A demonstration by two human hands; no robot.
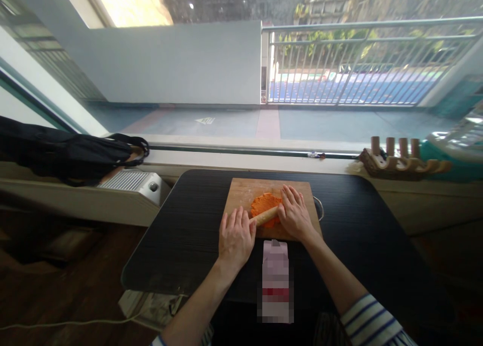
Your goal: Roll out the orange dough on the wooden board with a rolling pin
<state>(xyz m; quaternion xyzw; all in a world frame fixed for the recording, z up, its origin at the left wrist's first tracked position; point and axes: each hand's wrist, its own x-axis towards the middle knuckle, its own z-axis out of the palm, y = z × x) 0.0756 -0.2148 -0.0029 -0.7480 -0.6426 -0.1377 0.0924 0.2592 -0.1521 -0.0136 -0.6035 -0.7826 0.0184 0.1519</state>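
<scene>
A flat round of orange dough (262,203) lies on a wooden cutting board (241,192) on a dark table (188,225). A pale wooden rolling pin (265,215) rests across the dough's near side. My left hand (236,237) lies flat over the pin's left end, fingers stretched out. My right hand (295,213) presses flat on the pin's right end, fingers extended over the board. A carton (275,280), blurred out, stands near the table's front edge between my forearms.
A white heater (132,183) and a black bag (71,155) sit to the left by the window sill. A wooden rack (400,162) stands at the right on the sill. A metal loop (320,207) pokes out beside the board's right edge.
</scene>
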